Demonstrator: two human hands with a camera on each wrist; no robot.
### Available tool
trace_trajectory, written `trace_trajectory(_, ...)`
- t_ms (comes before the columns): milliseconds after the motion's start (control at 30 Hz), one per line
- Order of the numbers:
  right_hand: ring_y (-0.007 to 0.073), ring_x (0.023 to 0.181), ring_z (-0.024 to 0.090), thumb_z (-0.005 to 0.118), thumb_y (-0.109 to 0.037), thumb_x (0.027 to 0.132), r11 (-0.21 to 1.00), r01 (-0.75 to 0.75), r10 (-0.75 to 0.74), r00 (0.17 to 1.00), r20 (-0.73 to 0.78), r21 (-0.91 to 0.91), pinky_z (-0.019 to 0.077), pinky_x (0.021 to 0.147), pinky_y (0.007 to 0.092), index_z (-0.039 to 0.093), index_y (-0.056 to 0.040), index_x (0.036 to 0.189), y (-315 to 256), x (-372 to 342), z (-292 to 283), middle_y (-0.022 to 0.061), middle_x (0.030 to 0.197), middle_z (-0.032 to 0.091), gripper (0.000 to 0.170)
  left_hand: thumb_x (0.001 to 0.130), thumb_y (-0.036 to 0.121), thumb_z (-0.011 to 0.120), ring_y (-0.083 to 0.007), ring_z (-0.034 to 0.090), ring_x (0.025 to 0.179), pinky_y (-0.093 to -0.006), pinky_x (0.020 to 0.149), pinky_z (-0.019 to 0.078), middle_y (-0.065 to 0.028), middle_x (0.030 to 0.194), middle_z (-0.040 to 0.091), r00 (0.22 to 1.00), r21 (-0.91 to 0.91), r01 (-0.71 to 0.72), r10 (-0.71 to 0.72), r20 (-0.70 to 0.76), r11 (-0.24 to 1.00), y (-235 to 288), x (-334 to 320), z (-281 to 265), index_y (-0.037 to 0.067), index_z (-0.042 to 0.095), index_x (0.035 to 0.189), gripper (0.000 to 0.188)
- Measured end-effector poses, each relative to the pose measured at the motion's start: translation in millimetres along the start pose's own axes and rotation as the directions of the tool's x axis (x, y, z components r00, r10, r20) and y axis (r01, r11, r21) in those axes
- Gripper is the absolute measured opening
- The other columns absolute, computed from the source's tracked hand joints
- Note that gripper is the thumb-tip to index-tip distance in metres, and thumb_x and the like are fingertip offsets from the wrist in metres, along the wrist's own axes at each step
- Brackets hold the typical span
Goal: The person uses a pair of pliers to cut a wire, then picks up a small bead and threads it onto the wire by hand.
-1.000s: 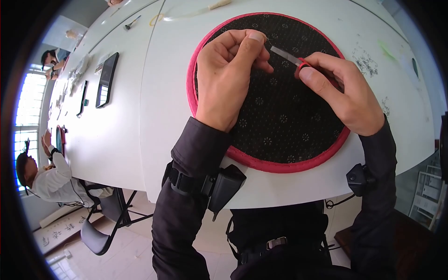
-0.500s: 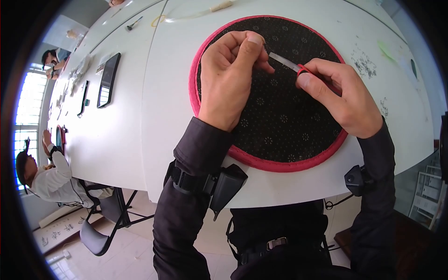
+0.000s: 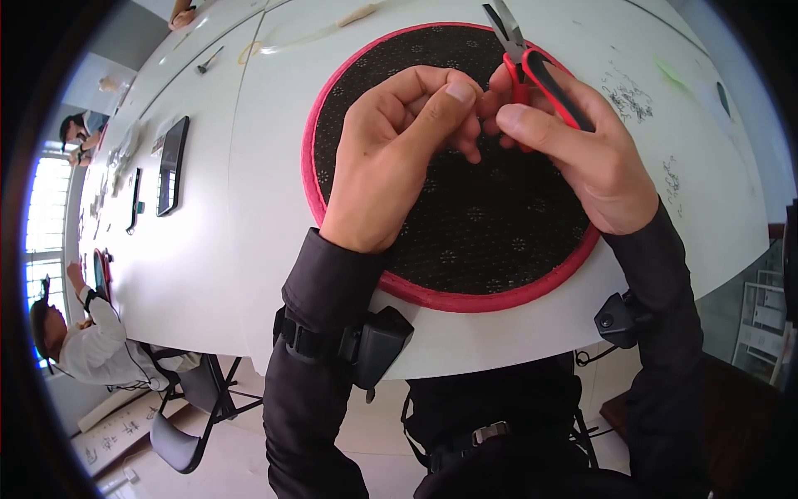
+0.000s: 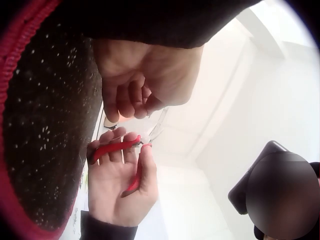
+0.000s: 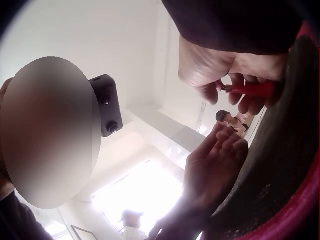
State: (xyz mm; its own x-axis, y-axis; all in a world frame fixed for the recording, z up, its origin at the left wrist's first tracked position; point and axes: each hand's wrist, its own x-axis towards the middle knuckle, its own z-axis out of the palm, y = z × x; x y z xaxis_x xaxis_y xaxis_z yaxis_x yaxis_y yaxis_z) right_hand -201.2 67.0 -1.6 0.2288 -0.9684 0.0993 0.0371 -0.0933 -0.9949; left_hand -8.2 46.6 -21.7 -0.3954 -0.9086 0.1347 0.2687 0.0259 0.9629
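Note:
My right hand point(image 3: 594, 162) holds pliers point(image 3: 561, 91) with red and black handles, metal jaws pointing up and away. In the left wrist view the handles of the pliers point(image 4: 115, 147) are spread across the curled fingers. Close beside it, thumb against index finger, my left hand point(image 3: 395, 145) pinches something very fine; a thin strand shows at these fingertips in the earlier views, but now it is hidden. The fingertips of both hands nearly meet over a round dark mat point(image 3: 474, 249) with small white flower marks and a red rim.
Dark little bits point(image 3: 628, 100) lie scattered on the white table right of the mat, with more curly bits point(image 3: 672, 179) nearer. A black tablet point(image 3: 173, 166) and a wooden-handled tool point(image 3: 356, 15) are farther off. Another person point(image 3: 100, 349) sits at the left.
The right hand has turned the pliers from pointing at the left fingertips to pointing up and away, and its fingers have come close to the left hand. The left hand keeps its pinch.

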Motion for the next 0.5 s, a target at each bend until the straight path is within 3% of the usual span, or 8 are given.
trace_trajectory(67,0.0105,0.089,0.060,0.069,-0.020,0.092,0.999,-0.052,0.052,0.998,0.025,0.003,0.0472,0.084,0.0261,0.064,-0.0018,0.108,-4,-1,2,0.0032,0.094,0.064,0.025,0.104,0.018,0.053,-0.0126,0.059,0.078,-0.0310,0.076,0.0508,-0.0038,0.086,0.061,1.000,0.021,0.000,0.000,-0.001,1.000,-1,0,-1,0.000,0.060,0.109,0.021)
trace_trajectory(267,0.0087,0.081,0.058,0.066,-0.024,0.094,1.000,-0.023,0.023,1.000,0.009,-0.010,0.0467,0.076,0.0247,0.066,-0.0019,0.103,-1,0,4,0.0016,0.087,0.063,0.024,0.104,0.019,0.053,-0.0126,0.059,0.078,-0.0307,0.075,0.0508,-0.0032,0.085,0.061,1.000,0.043,0.011,-0.010,-0.010,0.999,1,0,1,0.000,0.060,0.109,0.021)
trace_trajectory(367,0.0087,0.079,0.057,0.062,-0.029,0.097,0.987,0.009,-0.007,1.000,0.012,-0.159,0.0462,0.075,0.0243,0.067,-0.0013,0.098,-5,4,-8,0.0017,0.083,0.062,0.028,0.105,0.021,0.052,-0.0124,0.056,0.076,-0.0315,0.075,0.0499,-0.0027,0.084,0.058,0.999,-0.086,0.008,-0.011,-0.037,0.996,-1,0,-1,0.001,0.060,0.107,0.022)
trace_trajectory(400,0.0088,0.077,0.056,0.057,-0.036,0.100,0.973,0.007,-0.005,1.000,0.008,-0.231,0.0449,0.072,0.0237,0.068,-0.0009,0.093,-10,4,-10,0.0019,0.080,0.061,0.037,0.105,0.021,0.051,-0.0123,0.055,0.076,-0.0317,0.075,0.0495,-0.0026,0.084,0.057,0.999,-0.112,0.001,-0.006,-0.051,0.994,-1,0,-1,0.001,0.060,0.107,0.022)
trace_trajectory(500,0.0088,0.074,0.055,0.053,-0.040,0.101,0.965,-0.083,0.103,0.993,0.066,-0.250,0.0427,0.068,0.0232,0.068,-0.0015,0.094,-14,3,-19,0.0017,0.078,0.060,0.042,0.105,0.021,0.051,-0.0120,0.053,0.075,-0.0322,0.075,0.0483,-0.0023,0.084,0.055,0.995,-0.170,-0.032,0.016,-0.097,0.985,1,0,-3,0.001,0.059,0.105,0.022)
